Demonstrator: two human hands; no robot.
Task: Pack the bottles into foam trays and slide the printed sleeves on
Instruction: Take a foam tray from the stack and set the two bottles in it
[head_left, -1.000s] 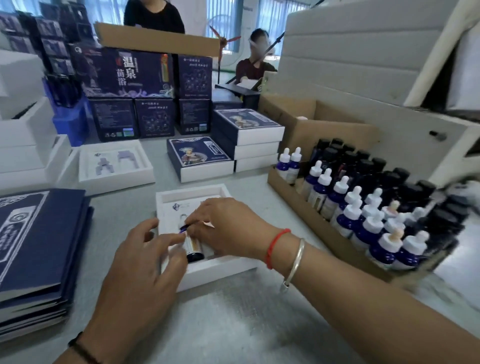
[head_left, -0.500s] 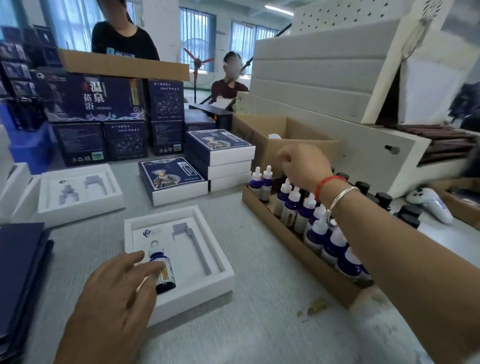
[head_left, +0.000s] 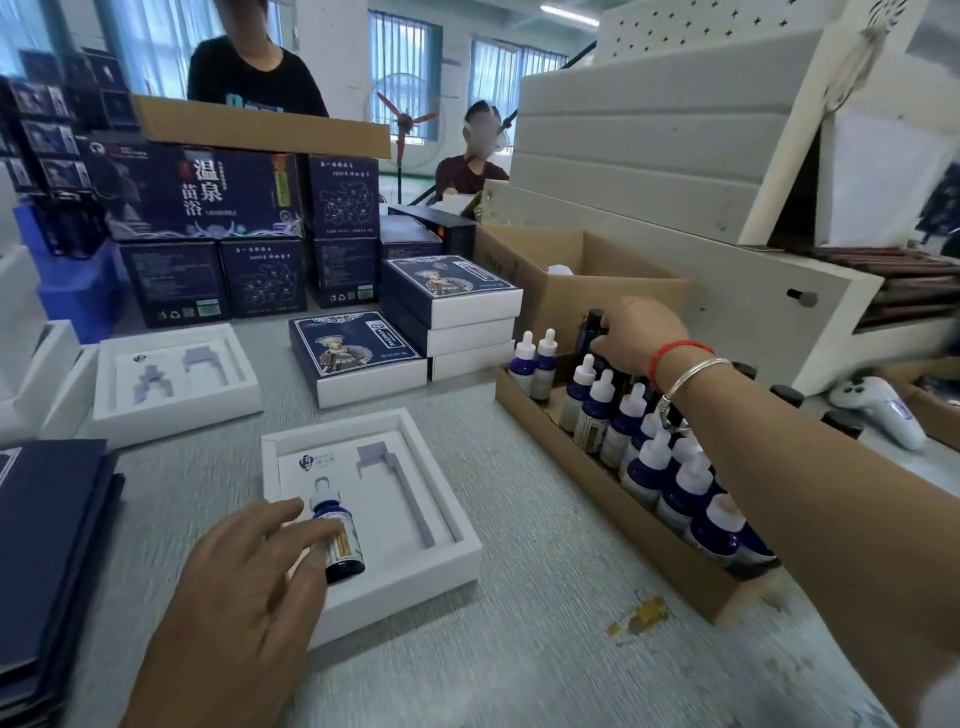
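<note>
A white foam tray (head_left: 447, 561) lies on the grey table in front of me. A blue dropper bottle with a white cap (head_left: 337, 535) lies in its left slot; the right slot (head_left: 400, 488) is bare. My left hand (head_left: 244, 587) rests on the tray's near-left corner, its straight fingers touching the bottle. My right hand (head_left: 636, 338) reaches into the cardboard box of bottles (head_left: 566, 431) at the right and grips a dark black-capped bottle (head_left: 592, 332), lifted a little above the others.
A second foam tray (head_left: 171, 384) lies at the back left. Sleeved packs (head_left: 358, 353) are stacked behind the near tray. Flat dark blue sleeves (head_left: 47, 545) are piled at the left. Dark cartons, an open cardboard box (head_left: 587, 275) and two people stand beyond.
My right hand left the tray, reached right into the bottle box and now grips a dark bottle. My left hand stayed on the tray by the blue bottle.
</note>
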